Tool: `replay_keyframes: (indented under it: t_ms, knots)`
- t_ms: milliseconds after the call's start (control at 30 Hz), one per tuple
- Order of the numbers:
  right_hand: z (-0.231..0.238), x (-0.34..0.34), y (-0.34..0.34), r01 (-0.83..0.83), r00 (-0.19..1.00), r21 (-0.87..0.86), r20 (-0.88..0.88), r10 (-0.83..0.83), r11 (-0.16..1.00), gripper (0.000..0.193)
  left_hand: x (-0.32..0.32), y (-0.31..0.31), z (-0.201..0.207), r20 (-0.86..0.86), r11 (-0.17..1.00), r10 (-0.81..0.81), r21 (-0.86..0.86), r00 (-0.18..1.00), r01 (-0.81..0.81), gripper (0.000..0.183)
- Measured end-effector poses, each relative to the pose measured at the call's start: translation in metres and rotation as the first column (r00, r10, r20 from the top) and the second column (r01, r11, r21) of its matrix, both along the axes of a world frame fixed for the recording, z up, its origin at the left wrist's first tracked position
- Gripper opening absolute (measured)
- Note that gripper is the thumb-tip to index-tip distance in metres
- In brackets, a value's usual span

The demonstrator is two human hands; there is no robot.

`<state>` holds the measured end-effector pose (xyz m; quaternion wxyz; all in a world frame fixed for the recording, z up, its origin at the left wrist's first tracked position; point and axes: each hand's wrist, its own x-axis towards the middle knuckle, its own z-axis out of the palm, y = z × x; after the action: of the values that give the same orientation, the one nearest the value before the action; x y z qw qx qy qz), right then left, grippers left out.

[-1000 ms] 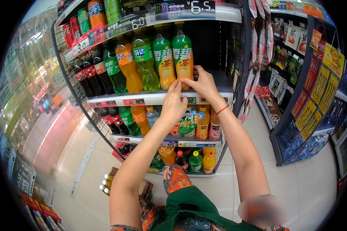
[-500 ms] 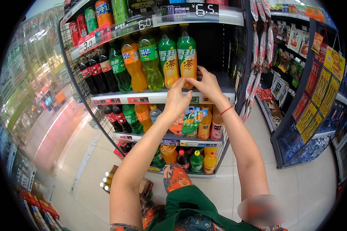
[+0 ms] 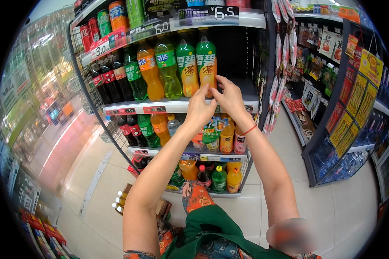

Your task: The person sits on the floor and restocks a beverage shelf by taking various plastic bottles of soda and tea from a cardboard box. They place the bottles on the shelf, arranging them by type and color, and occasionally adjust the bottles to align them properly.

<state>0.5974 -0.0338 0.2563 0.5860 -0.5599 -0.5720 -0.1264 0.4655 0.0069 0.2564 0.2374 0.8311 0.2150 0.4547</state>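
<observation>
On the middle shelf (image 3: 177,104), at the right end of a row, stands a green-and-orange soda bottle (image 3: 206,58), upright. My left hand (image 3: 199,108) is at its lower front, fingertips against the base. My right hand (image 3: 231,99), with a red cord on the wrist, curls round the lower right side. Between them the two hands hold the bottle's bottom, and the fingers partly hide it. A matching bottle (image 3: 187,64) stands directly left of it. Further left are a bottle of yellow-green soda (image 3: 168,67) and one of orange soda (image 3: 149,73).
Cans (image 3: 118,16) line the shelf above. Lower shelves hold more bottles (image 3: 219,179). A dark gap (image 3: 235,56) lies right of the row. Packets (image 3: 285,64) hang beside the rack. An open carton (image 3: 162,209) with white-capped bottles stands on the floor at left.
The view has shifted slightly, moving the shelf a little left in the picture. Both hands stay at the base of the same bottle; a colourful hanging sign below it now shows less.
</observation>
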Motion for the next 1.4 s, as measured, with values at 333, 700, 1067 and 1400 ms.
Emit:
replay_keyframes:
  t_ms: [333,700,1067,1400]
  knots:
    - [0.003,-0.011,-0.016,-0.115,0.990,-0.054,-0.094,0.110,0.992,0.036,-0.001,-0.012,0.001,0.036,0.995,-0.086,-0.041,0.996,0.088,0.056]
    - [0.008,-0.052,-0.018,-0.291,0.945,-0.055,-0.175,0.278,0.955,0.034,-0.033,-0.010,-0.008,0.129,0.989,-0.073,-0.119,0.989,0.089,0.057]
    - [-0.013,-0.134,-0.004,-0.541,0.829,-0.144,-0.258,0.496,0.829,0.036,-0.127,-0.015,-0.039,0.254,0.967,-0.023,-0.240,0.967,0.086,0.061]
    - [-0.063,-0.235,0.021,-0.754,0.656,-0.260,-0.338,0.674,0.604,0.035,-0.238,-0.023,-0.090,0.225,0.928,0.214,-0.351,0.950,-0.126,0.064]
